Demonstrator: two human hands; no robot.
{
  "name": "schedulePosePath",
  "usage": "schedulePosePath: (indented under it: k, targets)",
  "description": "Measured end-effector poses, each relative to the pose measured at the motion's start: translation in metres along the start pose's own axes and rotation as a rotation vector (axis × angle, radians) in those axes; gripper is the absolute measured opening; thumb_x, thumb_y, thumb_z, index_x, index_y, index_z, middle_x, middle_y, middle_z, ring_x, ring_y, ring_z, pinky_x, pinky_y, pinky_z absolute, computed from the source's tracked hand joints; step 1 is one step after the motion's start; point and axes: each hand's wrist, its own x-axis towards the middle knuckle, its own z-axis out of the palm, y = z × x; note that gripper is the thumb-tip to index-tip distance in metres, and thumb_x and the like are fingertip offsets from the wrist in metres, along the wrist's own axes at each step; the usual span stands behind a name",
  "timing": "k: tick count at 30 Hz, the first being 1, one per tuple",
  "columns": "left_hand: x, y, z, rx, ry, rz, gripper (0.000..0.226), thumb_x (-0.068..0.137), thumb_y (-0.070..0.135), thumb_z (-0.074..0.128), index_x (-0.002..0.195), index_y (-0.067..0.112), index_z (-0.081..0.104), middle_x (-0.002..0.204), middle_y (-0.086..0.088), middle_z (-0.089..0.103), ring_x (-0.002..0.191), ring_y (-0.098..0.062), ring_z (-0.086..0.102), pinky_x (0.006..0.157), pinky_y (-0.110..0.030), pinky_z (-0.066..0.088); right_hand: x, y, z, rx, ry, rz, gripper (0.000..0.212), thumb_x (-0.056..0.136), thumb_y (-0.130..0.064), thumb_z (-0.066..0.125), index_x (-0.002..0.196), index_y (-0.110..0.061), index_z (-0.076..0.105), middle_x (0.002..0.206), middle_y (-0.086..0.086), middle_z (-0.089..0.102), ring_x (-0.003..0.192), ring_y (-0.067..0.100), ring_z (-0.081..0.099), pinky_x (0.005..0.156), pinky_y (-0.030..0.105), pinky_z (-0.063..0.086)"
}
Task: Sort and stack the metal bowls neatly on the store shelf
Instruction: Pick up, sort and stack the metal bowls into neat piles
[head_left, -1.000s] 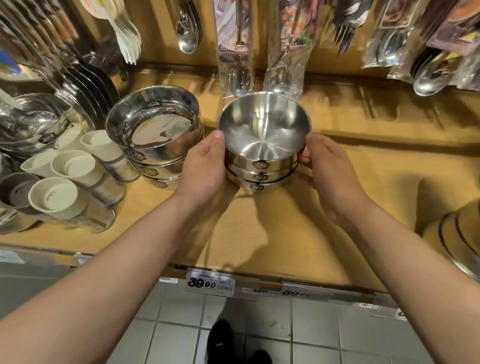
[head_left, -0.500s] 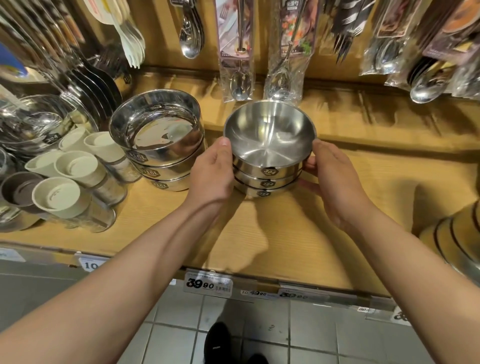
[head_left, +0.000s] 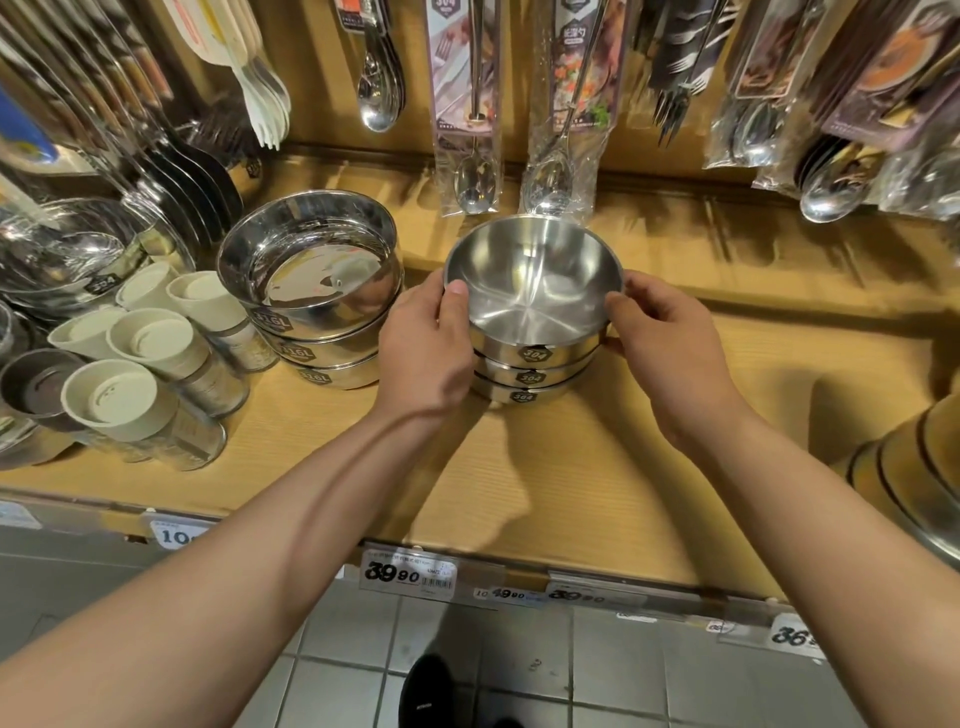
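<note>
A stack of three small metal bowls (head_left: 532, 291) marked 304 stands on the wooden shelf (head_left: 597, 467), in the middle of the view. My left hand (head_left: 423, 348) grips the stack's left side, thumb hooked over the top bowl's rim. My right hand (head_left: 667, 343) grips the right side, thumb on the rim too. A second stack of three wider bowls (head_left: 311, 270) marked 316L stands just to the left, a small gap away from my left hand.
White-lidded steel cups (head_left: 135, 379) lie on their sides at the left, with shiny plates (head_left: 67, 254) behind. Packaged spoons (head_left: 470, 130) and forks hang close above the bowls. Larger metal bowls (head_left: 930, 467) lean at the right edge. Price tags (head_left: 408, 571) line the shelf front.
Both hands stay on the small bowl stack, and my thumbs have come up onto the top bowl's rim. The stack has kept its spot beside the wide bowls.
</note>
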Motion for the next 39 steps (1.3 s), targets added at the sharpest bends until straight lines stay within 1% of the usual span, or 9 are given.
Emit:
schedulePosePath:
  k: [5,11,17,19,21,26,29,33,39]
  targets:
    - [0.005,0.003,-0.003,0.007,0.0,-0.02,0.034,0.109,0.02,0.037,0.121,0.003,0.065,0.114,-0.016,0.069,0.113,-0.031,0.061,0.099,-0.046,0.047,0.001,0.0,0.001,0.016,-0.006,0.025,0.026,0.084,-0.034,0.053,0.095,-0.029,0.076,0.098,0.002,0.077,0.103,0.026,0.07,0.101,0.054,0.051]
    - [0.004,0.0,-0.005,0.013,-0.029,0.004,0.033,0.108,0.02,0.039,0.125,0.011,0.065,0.112,-0.013,0.07,0.112,-0.027,0.061,0.099,-0.046,0.047,0.0,-0.001,0.001,0.016,-0.019,0.004,0.029,0.086,-0.032,0.054,0.103,-0.023,0.075,0.108,0.017,0.071,0.107,0.035,0.065,0.101,0.058,0.049]
    - [-0.003,-0.01,-0.003,-0.112,-0.022,-0.024,0.042,0.109,0.027,0.035,0.145,0.018,0.053,0.14,-0.001,0.061,0.135,-0.016,0.049,0.116,-0.043,0.037,0.001,0.006,-0.003,0.066,0.002,0.065,0.031,0.097,-0.031,0.049,0.083,-0.043,0.074,0.081,-0.03,0.069,0.077,-0.015,0.06,0.101,0.048,0.049]
    - [-0.008,-0.013,-0.001,-0.191,-0.037,-0.063,0.044,0.108,0.031,0.034,0.148,0.02,0.051,0.144,0.002,0.058,0.136,-0.012,0.049,0.117,-0.043,0.037,0.003,0.008,-0.001,0.1,-0.026,0.133,0.032,0.101,-0.034,0.044,0.096,-0.039,0.075,0.098,-0.027,0.072,0.098,-0.009,0.063,0.103,0.048,0.051]
    - [-0.014,-0.015,0.001,-0.306,-0.075,-0.129,0.054,0.103,0.041,0.037,0.152,0.021,0.044,0.151,0.003,0.052,0.141,-0.012,0.044,0.118,-0.047,0.036,0.002,0.011,0.003,0.173,-0.061,0.232,0.033,0.103,-0.038,0.04,0.105,-0.038,0.073,0.11,-0.016,0.072,0.114,0.009,0.064,0.098,0.044,0.054]
    - [-0.009,-0.016,0.003,-0.412,-0.038,-0.208,0.065,0.093,0.049,0.04,0.152,0.024,0.045,0.152,0.003,0.05,0.143,-0.015,0.042,0.117,-0.053,0.036,-0.001,0.009,0.011,0.22,-0.067,0.257,0.036,0.103,-0.042,0.039,0.092,-0.043,0.073,0.104,-0.019,0.071,0.108,0.008,0.065,0.089,0.039,0.055]
    - [-0.007,-0.016,0.002,-0.414,-0.022,-0.231,0.065,0.092,0.05,0.041,0.151,0.024,0.045,0.151,0.005,0.052,0.142,-0.013,0.044,0.118,-0.05,0.036,0.0,0.009,0.013,0.215,-0.076,0.247,0.034,0.103,-0.041,0.039,0.097,-0.039,0.072,0.1,-0.02,0.072,0.107,0.006,0.066,0.087,0.036,0.056]
    - [-0.014,-0.014,0.0,-0.426,-0.04,-0.218,0.063,0.094,0.048,0.04,0.152,0.024,0.044,0.152,0.004,0.052,0.142,-0.014,0.044,0.119,-0.05,0.035,-0.009,0.011,0.013,0.23,-0.067,0.25,0.033,0.102,-0.042,0.039,0.107,-0.038,0.072,0.114,-0.015,0.071,0.114,0.007,0.063,0.09,0.037,0.055]
    - [-0.03,-0.014,-0.003,-0.487,-0.145,-0.171,0.045,0.11,0.031,0.036,0.154,0.024,0.041,0.158,0.006,0.043,0.148,-0.011,0.035,0.121,-0.051,0.031,-0.029,0.019,0.005,0.25,-0.046,0.24,0.035,0.104,-0.038,0.038,0.115,-0.04,0.071,0.121,-0.016,0.071,0.119,0.007,0.062,0.095,0.04,0.054]
